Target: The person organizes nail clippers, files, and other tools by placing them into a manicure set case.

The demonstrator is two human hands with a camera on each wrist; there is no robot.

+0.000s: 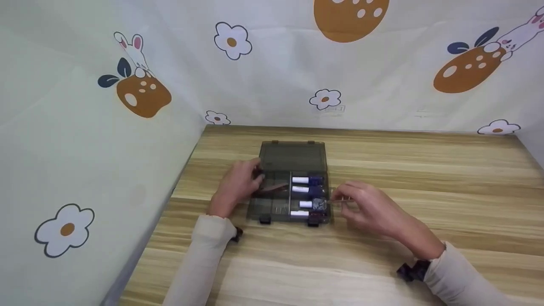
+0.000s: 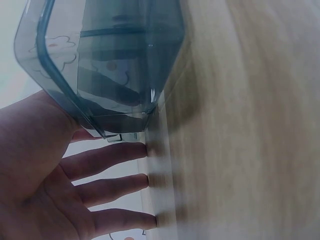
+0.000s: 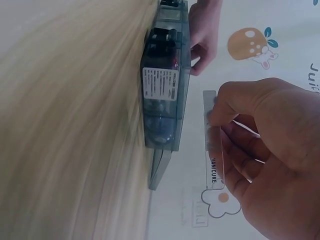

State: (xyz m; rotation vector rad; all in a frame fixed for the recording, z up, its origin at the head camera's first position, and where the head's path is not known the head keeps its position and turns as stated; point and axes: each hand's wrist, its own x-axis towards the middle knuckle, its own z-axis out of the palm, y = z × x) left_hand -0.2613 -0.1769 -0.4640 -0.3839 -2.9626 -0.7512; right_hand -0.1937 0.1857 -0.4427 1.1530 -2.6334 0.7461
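Note:
A smoky clear plastic box (image 1: 280, 208) lies on the table with its lid (image 1: 293, 155) folded back. Its right compartment holds several white-capped nail polish bottles (image 1: 300, 189), among them one glittery silver bottle (image 1: 319, 205). My left hand (image 1: 239, 182) touches the box at its left side near the hinge; in the left wrist view, several fingers (image 2: 117, 190) extend straight, their tips down at the table. Beside the box's right side, my right hand (image 1: 369, 208) pinches a clear flat nail file (image 3: 215, 172) printed MANICURE, raised above the table.
Black latches (image 1: 313, 222) stick out along the box's front edge. A white printed label (image 3: 160, 83) shows on a bottle through the side wall. Patterned cloth (image 1: 272, 80) hangs behind and to the left of the wooden table (image 1: 425, 170).

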